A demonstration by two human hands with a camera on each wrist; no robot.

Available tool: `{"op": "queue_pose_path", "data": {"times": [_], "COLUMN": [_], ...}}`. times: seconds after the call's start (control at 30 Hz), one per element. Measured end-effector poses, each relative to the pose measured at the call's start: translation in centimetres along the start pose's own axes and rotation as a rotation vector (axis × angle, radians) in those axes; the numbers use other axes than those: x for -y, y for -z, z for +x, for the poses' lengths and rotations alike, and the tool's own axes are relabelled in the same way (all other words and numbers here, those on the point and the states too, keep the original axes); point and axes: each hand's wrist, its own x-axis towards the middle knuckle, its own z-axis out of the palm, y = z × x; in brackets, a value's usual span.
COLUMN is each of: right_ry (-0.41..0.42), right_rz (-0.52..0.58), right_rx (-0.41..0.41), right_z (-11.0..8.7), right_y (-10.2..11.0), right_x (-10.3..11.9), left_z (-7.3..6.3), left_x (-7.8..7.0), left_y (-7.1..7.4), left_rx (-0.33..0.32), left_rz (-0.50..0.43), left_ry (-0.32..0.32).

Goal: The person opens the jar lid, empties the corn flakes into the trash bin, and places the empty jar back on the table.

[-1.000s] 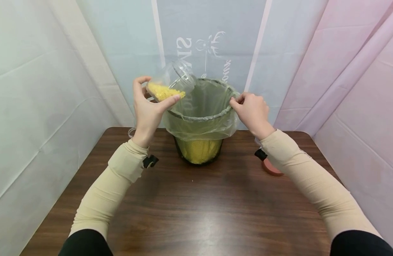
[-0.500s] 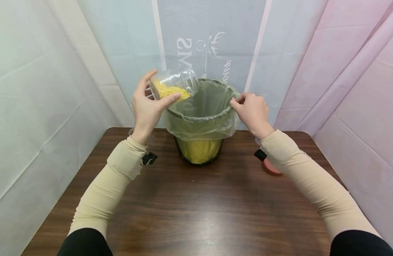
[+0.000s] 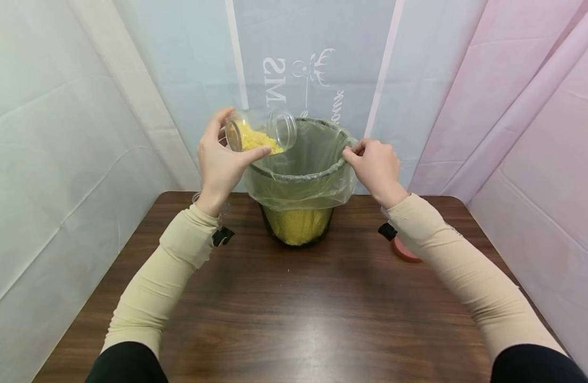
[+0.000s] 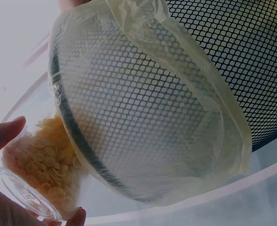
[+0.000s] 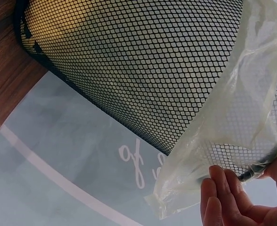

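My left hand (image 3: 219, 162) grips a clear round jar (image 3: 259, 121) tipped on its side, its mouth facing right over the bin's left rim. Small yellow flake-like pieces (image 3: 257, 139) lie along the jar's lower side; the left wrist view shows them as thin discs (image 4: 46, 167). The black mesh wastebasket (image 3: 297, 229) stands upright, lined with a pale green translucent plastic bag (image 3: 298, 196) folded over its rim. Yellow shows through the mesh near the base. On the right side of the rim, my right hand (image 3: 377, 167) pinches the bag and rim between thumb and fingers (image 5: 230, 195).
A reddish-brown round lid (image 3: 405, 251) lies on the dark wood table (image 3: 294, 308), partly behind the right forearm. Cloth curtains (image 3: 179, 58) enclose the table at the back and both sides.
The jar has swung from a mouth-up slant to nearly level, its mouth moving slightly right and down. The yellow pieces have shifted inside it. The right hand stays at the rim.
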Motion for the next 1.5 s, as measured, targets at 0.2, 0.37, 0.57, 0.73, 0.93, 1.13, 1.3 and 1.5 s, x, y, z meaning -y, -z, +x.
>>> {"op": "queue_pose_path", "data": {"times": [0.2,0.37,0.57,0.73,0.93,1.13,1.3,1.5], "right_ry": [0.004,0.011,0.013,0.006,0.003,0.016,0.016,0.015], "right_rz": [-0.001,0.003,-0.004,-0.005,-0.004,-0.003,-0.007,-0.01], "right_rx": [-0.003,-0.01,-0.013,-0.007,-0.009,-0.015,-0.019,-0.018], "right_z": [0.0,0.1,0.1,0.0,0.0,-0.1,-0.1,-0.1], "right_y": [0.0,0.0,0.0,0.0,0.0,0.0,0.0,0.0], "right_x": [0.0,0.0,0.1,0.1,0.1,0.1,0.1,0.1], "left_z": [-0.1,-0.2,-0.4,-0.4,-0.7,-1.6,-1.3,-0.4], "left_x": [0.1,0.0,-0.1,0.0,-1.3,-4.0,-3.4,-1.0], "left_y": [0.0,0.1,0.1,0.1,0.3,0.9,0.7,0.4], "left_rx": [0.008,0.018,0.018,0.016,0.014,0.012,0.005,-0.008], "left_rz": [-0.012,0.007,0.036,0.03,0.024,0.024,0.037,0.07], "left_ry": [-0.041,-0.104,-0.158,-0.163,-0.143,-0.138,-0.153,-0.185]}}
